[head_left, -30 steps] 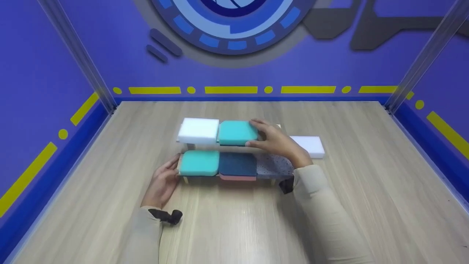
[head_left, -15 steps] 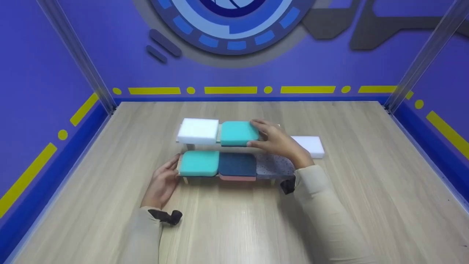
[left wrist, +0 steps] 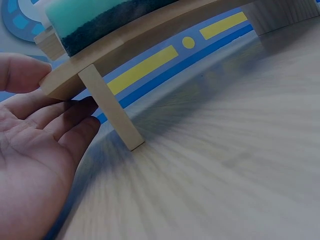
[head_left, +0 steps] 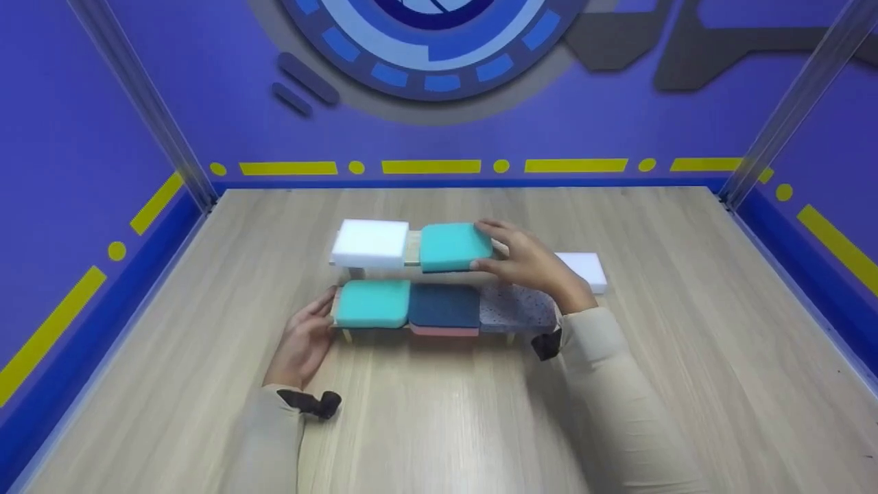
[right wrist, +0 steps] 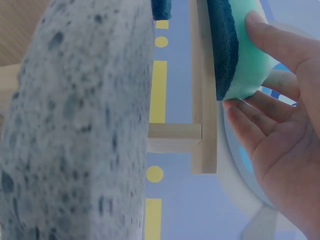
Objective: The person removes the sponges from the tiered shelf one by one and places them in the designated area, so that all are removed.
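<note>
My right hand (head_left: 525,257) grips a teal sponge (head_left: 453,245) with a dark scouring layer underneath, thumb on the near side, on the back, upper board of a wooden rack (right wrist: 204,110). To its left on that board sits a white foam sponge (head_left: 370,242), with a bare gap of wood between them. My left hand (head_left: 306,343) holds the left end of the front, lower board (left wrist: 65,82), thumb at its edge and fingers beneath. A second teal sponge (head_left: 374,303), a dark-topped sponge with a pink base (head_left: 444,307) and a grey speckled sponge (head_left: 514,309) lie along that front board.
Another white sponge (head_left: 583,269) lies right of the rack, partly behind my right wrist. The wooden table (head_left: 439,425) is bounded by blue panels (head_left: 439,140) at the back and sides. Thin wooden legs (left wrist: 112,107) prop up the rack.
My right hand has slid the teal sponge a little to the right along the back board, opening a gap beside the white sponge. The left hand has stayed in place.
</note>
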Available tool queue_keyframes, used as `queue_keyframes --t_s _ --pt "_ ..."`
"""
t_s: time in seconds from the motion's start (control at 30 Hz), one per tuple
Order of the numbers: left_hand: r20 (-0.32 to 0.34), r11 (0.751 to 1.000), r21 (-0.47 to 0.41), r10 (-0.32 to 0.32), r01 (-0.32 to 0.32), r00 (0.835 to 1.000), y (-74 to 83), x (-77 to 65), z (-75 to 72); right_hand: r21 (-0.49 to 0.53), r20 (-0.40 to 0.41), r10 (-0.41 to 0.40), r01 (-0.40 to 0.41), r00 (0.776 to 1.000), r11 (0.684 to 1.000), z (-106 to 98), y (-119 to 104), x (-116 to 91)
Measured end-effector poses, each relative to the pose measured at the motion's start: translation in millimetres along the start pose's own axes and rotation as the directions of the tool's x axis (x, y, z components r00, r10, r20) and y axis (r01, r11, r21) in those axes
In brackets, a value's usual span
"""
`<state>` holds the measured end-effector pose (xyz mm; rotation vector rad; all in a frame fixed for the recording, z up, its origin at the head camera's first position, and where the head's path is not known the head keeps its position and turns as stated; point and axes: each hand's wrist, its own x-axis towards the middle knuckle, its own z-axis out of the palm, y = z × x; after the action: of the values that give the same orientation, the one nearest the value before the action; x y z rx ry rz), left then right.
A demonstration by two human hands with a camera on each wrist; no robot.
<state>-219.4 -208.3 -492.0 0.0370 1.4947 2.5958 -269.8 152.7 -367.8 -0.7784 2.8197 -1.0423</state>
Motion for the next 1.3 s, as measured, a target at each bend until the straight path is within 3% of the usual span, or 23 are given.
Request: queue_keyframes --t_s 0.37,0.77,1.3 --pt "0.034 1.0 -0.004 0.02 -0.02 0.999 2.1 3.2 1.4 0.02 -0.031 -0.001 0.002 1.0 1.0 -9.8 0.9 -5.1" --pt "0.019 0.999 -0.021 0.034 -0.034 0.999 1.1 3.0 1.7 0.034 -0.045 -0.006 0.008 0.999 0.999 -21.7 8.8 -15.3" --pt "0.045 0.999 0.014 0.038 -0.039 0.998 0.5 0.0 -2.4 0.058 -0.075 -0.029 0.034 0.997 0.998 -32.7 31.9 -29.7"
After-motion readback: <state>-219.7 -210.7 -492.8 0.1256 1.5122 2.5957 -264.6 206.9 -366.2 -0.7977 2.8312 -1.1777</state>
